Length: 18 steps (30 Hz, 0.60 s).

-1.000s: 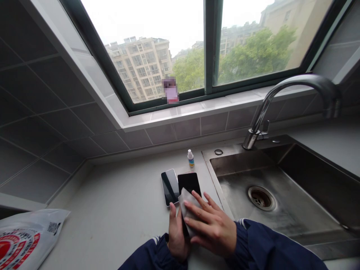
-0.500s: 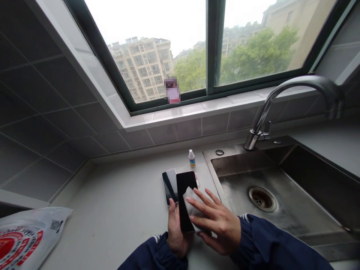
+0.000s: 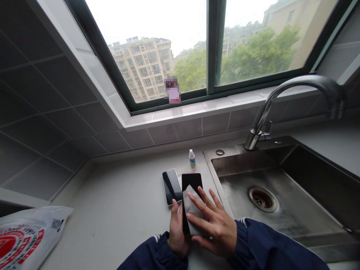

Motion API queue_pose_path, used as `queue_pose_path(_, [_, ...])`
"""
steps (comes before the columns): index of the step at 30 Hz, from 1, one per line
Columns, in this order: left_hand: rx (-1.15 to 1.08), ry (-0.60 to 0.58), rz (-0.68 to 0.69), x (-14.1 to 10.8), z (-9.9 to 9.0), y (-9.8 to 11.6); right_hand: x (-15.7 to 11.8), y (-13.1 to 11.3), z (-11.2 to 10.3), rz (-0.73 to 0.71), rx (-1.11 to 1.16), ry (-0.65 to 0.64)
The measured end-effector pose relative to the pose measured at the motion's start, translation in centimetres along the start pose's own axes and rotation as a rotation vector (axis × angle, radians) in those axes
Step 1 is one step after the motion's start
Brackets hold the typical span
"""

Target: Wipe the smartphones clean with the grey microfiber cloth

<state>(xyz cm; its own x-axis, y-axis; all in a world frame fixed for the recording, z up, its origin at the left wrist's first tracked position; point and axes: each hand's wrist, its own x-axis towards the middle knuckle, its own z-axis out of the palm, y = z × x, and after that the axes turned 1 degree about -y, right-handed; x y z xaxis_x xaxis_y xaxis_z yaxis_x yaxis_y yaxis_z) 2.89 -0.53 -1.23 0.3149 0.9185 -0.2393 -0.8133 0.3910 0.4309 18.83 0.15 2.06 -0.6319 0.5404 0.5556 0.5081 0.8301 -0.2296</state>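
My left hand (image 3: 179,233) grips a black phone (image 3: 192,180) along its lower left side, with the thumb up at the edge. Spread fingers of my right hand (image 3: 216,225) press a light grey cloth (image 3: 191,204) flat against the phone's dark face. The cloth has a zigzag edge and covers much of the phone's middle and lower part. Just left of it, a second phone (image 3: 171,187) with a pale rim lies on the counter. A small white spray bottle (image 3: 192,159) with a blue and yellow label stands upright behind the phones.
A steel sink (image 3: 242,187) with a drain lies to the right, and a curved chrome faucet (image 3: 254,138) rises behind it. A white plastic bag (image 3: 30,232) with red print sits at the lower left of the counter (image 3: 118,202). Behind is a window.
The held phone has shifted slightly right, uncovering more of the second phone. My right hand and the cloth have moved a little relative to the held phone, and the cloth lies further left on it.
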Motion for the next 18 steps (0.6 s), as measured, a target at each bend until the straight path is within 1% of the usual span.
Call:
queue_pose_path(3, [0.003,-0.028,-0.015,0.1,-0.3,-0.1,0.1,-0.3,-0.1,0.008,-0.005,-0.001])
queue_pose_path(5, [-0.002,-0.055,-0.031,0.0,-0.2,-0.1,0.2,-0.3,-0.2,0.001,0.001,-0.006])
queue_pose_path(8, [-0.019,-0.07,-0.027,-0.1,0.5,0.1,0.2,0.0,-0.5,-0.014,0.024,-0.008])
queue_pose_path(11, [-0.031,-0.056,-0.014,-0.2,1.3,0.4,0.3,0.6,-0.9,-0.035,0.045,-0.01])
queue_pose_path(14, [-0.032,-0.05,-0.013,-0.3,1.9,0.7,0.4,1.4,-1.4,-0.061,0.061,-0.044])
queue_pose_path(18, [-0.009,-0.069,0.001,-0.4,2.4,0.9,0.5,2.3,-2.1,-0.082,0.075,-0.075])
